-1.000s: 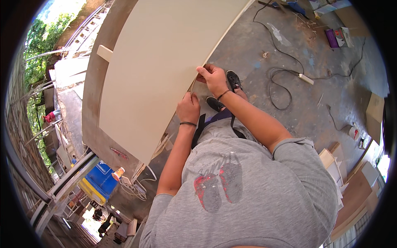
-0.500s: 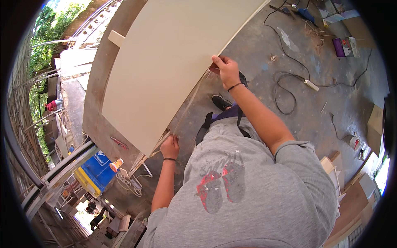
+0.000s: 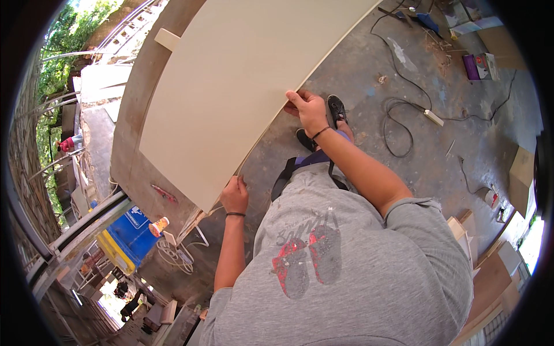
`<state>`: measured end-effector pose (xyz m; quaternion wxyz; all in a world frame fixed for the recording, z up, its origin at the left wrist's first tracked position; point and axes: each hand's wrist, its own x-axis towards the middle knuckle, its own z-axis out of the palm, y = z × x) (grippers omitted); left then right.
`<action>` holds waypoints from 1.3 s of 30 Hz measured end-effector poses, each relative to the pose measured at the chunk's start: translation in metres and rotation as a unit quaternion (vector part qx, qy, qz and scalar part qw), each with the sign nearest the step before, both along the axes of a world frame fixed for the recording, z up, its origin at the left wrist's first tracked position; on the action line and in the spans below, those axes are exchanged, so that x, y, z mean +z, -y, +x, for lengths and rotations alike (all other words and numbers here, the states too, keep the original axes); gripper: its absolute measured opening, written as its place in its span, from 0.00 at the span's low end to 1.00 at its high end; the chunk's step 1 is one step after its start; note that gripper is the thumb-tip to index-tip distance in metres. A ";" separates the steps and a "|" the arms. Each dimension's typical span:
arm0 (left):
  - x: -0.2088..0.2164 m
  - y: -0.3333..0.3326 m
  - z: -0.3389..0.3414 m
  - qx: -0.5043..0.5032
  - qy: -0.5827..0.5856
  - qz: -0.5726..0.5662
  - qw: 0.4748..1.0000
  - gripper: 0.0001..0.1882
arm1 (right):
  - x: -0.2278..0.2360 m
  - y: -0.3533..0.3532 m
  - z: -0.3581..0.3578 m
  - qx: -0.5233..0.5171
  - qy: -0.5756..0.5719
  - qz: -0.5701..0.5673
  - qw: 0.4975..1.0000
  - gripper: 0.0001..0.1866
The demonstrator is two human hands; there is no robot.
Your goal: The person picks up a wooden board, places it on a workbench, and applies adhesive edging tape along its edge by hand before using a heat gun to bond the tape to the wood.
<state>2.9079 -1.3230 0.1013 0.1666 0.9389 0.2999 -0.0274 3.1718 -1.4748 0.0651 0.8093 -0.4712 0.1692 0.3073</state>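
Note:
A large cream-coloured board [image 3: 225, 86] lies flat on a workbench, its long edge facing me. A thin pale edge strip [image 3: 261, 138] runs along that edge between my hands. My right hand [image 3: 307, 111] pinches the strip at the edge, thumb on top and fingers curled below. Closer to the near corner, my left hand [image 3: 235, 195] is closed on the strip, its fingertips partly hidden.
A red-handled tool [image 3: 164, 193] and a small wood block [image 3: 167, 40] lie on the brown bench top [image 3: 128, 130]. Below stand a blue bin [image 3: 134, 236] and an orange-and-white cup [image 3: 158, 226]. A black cable [image 3: 398, 104] with a white socket block [image 3: 433, 117] loops across the floor at right.
My right hand has slid toward me along the board's edge. My left hand has moved up a little, and the strip, which hung away from the edge, now lies close along it.

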 end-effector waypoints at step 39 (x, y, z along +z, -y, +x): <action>0.001 0.012 0.001 0.090 0.014 0.021 0.996 0.11 | 0.027 -0.042 -0.023 0.364 0.796 -0.308 0.373 0.33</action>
